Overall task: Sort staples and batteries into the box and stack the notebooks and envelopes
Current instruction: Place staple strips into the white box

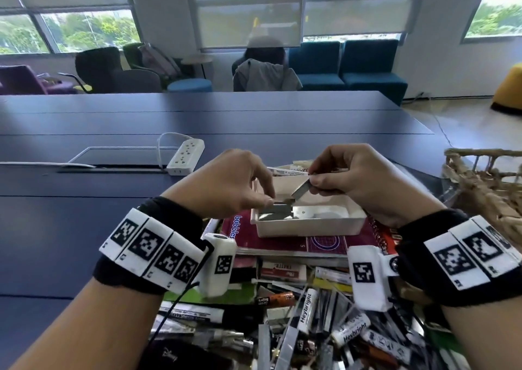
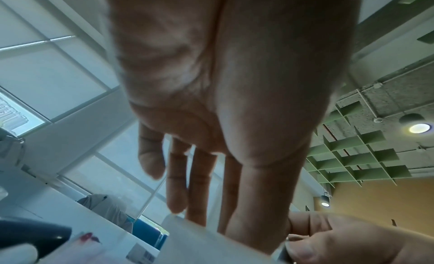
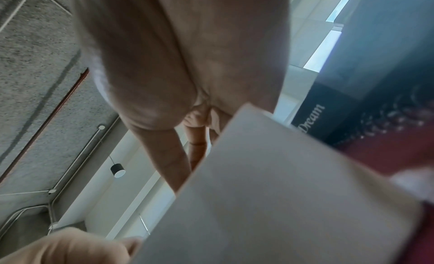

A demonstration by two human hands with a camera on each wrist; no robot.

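- the step in hand looks like laying staple strips into the white box (image 1: 310, 225), which sits on a magenta notebook (image 1: 282, 242) atop a stack of notebooks on the blue table (image 1: 84, 214).
- the right hand (image 1: 356, 177) pinches one staple strip (image 1: 301, 189) between thumb and fingertips, tilted with its low end pointing down into the box, above the far left part of the box.
- the left hand (image 1: 226, 186) reaches over the box's left rim with its fingers bent downward, fingertips at the grey strips (image 1: 275, 210) already lying on the box floor; whether it pinches one or only steadies them i cannot tell, as the left wrist view shows the fingers long and fairly straight.
- to do this well, i judge the right hand should lower the strip until its low end touches the floor, then lay it flat beside the others rather than drop it, since strips can snap apart or bounce.
- the left fingers should hold the laid strips still, and clear out of the way just before the new one settles.
- keeping strips to the left side would leave the bare right part of the box for batteries.
- the remaining supply lies near the person, below both wrists: a heap of loose staple strips and batteries (image 1: 350, 328), one orange battery (image 1: 275, 299) among them, well apart from the box.
- a wicker basket (image 1: 485, 177) stands to the right of the right hand, and a white power strip (image 1: 185, 156) lies beyond the left hand.
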